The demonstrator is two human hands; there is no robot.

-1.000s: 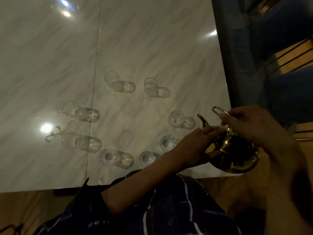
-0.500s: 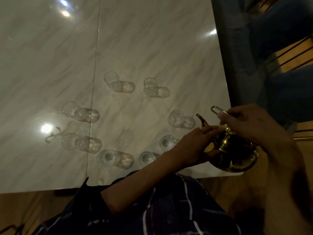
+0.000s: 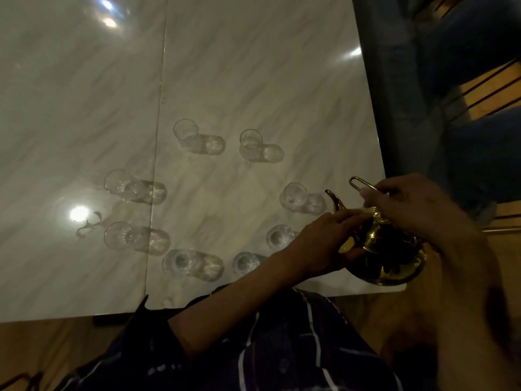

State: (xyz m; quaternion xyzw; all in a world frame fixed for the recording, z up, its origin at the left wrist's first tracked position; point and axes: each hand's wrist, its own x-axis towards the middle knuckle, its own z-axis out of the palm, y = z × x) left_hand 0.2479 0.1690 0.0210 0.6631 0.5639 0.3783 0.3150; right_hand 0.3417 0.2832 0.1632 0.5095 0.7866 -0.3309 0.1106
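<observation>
The teapot (image 3: 386,249) is round, shiny and gold. Its thin curved spout (image 3: 335,200) points toward 11 o'clock, and its wire loop handle (image 3: 359,184) leans the same way. It sits upright at the table's (image 3: 253,80) 4 o'clock corner, the left hand (image 3: 318,244) on its top and side and the right hand (image 3: 417,210) gripping the handle.
</observation>
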